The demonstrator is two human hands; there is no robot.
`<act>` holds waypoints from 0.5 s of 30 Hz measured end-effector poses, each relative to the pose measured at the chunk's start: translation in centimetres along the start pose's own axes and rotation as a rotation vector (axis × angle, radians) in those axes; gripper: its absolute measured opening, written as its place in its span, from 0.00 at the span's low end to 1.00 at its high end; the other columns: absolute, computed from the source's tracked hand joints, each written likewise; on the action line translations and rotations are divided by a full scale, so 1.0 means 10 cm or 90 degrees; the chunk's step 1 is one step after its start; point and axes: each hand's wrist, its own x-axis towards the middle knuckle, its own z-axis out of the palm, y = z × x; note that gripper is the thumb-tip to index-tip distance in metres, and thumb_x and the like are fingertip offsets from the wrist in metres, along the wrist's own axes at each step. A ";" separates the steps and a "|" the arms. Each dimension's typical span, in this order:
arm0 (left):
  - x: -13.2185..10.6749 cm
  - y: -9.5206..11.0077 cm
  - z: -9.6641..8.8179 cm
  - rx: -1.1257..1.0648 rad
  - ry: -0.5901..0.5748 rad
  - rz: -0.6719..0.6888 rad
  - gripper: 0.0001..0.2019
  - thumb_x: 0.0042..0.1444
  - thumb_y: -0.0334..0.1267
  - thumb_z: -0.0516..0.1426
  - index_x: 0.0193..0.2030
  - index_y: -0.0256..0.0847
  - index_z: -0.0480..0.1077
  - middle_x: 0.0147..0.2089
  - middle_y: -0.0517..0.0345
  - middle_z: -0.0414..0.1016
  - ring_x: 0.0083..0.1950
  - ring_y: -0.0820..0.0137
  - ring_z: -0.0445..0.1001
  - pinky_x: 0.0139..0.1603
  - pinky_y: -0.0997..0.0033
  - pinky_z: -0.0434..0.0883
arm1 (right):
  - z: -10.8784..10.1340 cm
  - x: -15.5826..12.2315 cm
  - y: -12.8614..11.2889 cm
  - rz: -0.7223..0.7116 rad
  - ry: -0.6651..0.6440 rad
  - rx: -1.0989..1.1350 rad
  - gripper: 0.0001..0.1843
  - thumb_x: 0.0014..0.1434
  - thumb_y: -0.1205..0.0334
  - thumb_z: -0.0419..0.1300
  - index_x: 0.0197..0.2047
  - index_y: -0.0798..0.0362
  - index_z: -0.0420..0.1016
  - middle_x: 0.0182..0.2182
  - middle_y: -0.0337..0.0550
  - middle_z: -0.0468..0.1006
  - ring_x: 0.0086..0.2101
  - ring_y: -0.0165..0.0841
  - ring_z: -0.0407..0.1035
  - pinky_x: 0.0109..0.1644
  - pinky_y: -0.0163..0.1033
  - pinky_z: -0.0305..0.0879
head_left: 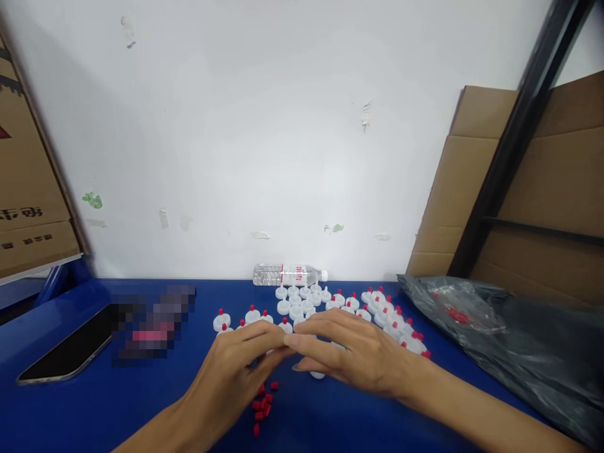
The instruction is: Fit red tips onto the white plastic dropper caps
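Observation:
My left hand (233, 365) is closed, thumb and index finger pressed together toward the middle of the blue table. My right hand (356, 352) meets it from the right with curled fingers, its fingertips touching the left ones. Whatever lies between the fingertips is hidden. The edge of a white round lid (317, 375) shows just below my right fingers; I cannot tell whether it is held. Several small red caps (264, 404) lie loose beside my left hand. Behind the hands stand white nozzle lids without red tips (296, 311) and others with red tips (252, 314).
A clear plastic bottle (290, 274) lies against the wall. More red-tipped lids (384, 316) are grouped at right, beside a dark plastic bag (495, 352) with a clear bag of red caps (457, 314) on it. At left lies a phone (70, 346). Cardboard (472, 170) leans at right.

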 end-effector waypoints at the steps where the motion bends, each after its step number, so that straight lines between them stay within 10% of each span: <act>1: -0.01 -0.01 0.02 -0.001 0.003 -0.020 0.07 0.67 0.32 0.57 0.46 0.43 0.76 0.34 0.62 0.78 0.28 0.77 0.72 0.28 0.81 0.68 | 0.00 0.00 0.00 0.002 0.012 0.007 0.21 0.68 0.66 0.61 0.62 0.53 0.63 0.46 0.45 0.82 0.44 0.31 0.76 0.49 0.38 0.75; 15: -0.02 0.07 0.07 -0.225 -0.166 -0.279 0.21 0.73 0.42 0.42 0.31 0.40 0.69 0.26 0.60 0.73 0.26 0.74 0.72 0.28 0.78 0.68 | -0.02 0.08 -0.11 -0.018 0.059 -0.003 0.18 0.66 0.73 0.60 0.58 0.64 0.71 0.49 0.49 0.82 0.51 0.33 0.75 0.57 0.35 0.74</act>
